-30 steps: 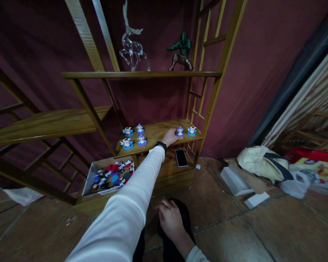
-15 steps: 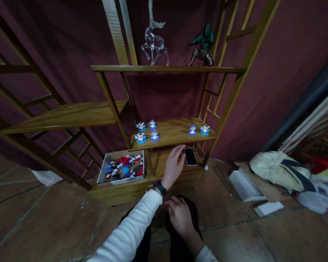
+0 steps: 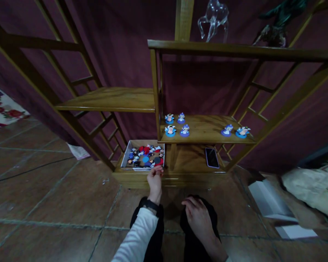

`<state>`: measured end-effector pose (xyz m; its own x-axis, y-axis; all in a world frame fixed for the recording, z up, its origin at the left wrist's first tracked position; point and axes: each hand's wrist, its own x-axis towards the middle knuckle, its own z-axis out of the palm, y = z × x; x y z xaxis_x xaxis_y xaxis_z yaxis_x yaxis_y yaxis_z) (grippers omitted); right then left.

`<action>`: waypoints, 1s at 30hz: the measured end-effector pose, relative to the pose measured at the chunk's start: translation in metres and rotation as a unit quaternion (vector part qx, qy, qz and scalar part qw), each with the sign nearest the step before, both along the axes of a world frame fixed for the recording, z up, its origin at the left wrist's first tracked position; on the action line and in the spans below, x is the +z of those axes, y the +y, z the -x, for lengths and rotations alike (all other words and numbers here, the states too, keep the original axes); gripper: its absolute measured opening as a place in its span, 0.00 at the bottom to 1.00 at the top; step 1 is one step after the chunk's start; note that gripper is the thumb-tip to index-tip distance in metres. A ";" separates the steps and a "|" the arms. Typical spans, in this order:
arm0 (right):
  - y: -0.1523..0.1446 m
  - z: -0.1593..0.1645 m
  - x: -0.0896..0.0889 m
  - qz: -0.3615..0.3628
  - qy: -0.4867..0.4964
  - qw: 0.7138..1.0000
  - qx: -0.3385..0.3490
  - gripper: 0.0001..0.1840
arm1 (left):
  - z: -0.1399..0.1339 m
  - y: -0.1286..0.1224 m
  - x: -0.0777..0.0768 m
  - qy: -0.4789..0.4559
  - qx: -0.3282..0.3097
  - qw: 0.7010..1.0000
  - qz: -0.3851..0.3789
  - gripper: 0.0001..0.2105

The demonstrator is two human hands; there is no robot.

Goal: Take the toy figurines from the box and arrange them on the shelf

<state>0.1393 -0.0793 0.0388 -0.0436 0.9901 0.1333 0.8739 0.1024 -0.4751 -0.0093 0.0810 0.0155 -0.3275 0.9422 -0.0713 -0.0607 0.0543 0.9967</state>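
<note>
My left hand (image 3: 155, 179), with a dark band at the wrist, is at the front edge of an open cardboard box (image 3: 123, 163), near its right corner. Its fingers are loosely bent and nothing shows in them. Inside the box lie many small figurines (image 3: 147, 150), red, blue, white and black, in a jumble. My right hand (image 3: 197, 214) rests on my right knee with its fingers loosely spread, holding nothing. On the shelf above, blue-based figurines (image 3: 170, 131) and purple-based figurines (image 3: 184, 130) stand in a group at the left, with a pair (image 3: 227, 130) at the right.
A phone (image 3: 212, 158) lies on the bottom shelf's right side. A clear glass animal (image 3: 214, 18) and a dark green figure (image 3: 278, 22) stand on the upper shelf. White boxes (image 3: 269, 200) and a pale bag (image 3: 308, 187) lie on the tiled floor at the right.
My left hand has moved left, from beside the phone to the front of the figurine box. The view has turned left and downward. My right hand stays on the knee.
</note>
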 end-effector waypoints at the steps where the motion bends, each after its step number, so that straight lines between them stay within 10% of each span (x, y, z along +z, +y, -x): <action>1: 0.002 0.001 0.000 0.003 -0.005 1.000 0.003 0.17 | 0.005 0.008 -0.002 -0.051 0.016 0.999 -0.003 0.12; 12: 0.047 -0.001 -0.003 0.079 0.016 0.997 0.006 0.18 | 0.102 0.105 -0.008 -0.087 0.088 0.990 0.061 0.06; 30: 0.171 0.061 -0.014 0.066 0.179 0.978 0.084 0.16 | 0.112 0.132 0.025 -0.391 0.171 0.903 0.054 0.12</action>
<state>0.0784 0.0918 0.0246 -0.1802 0.9827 0.0417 0.6246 0.1471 -0.7669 -0.1208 0.2132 0.0406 -0.4079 0.7690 -0.4922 -0.7756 -0.0075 0.6311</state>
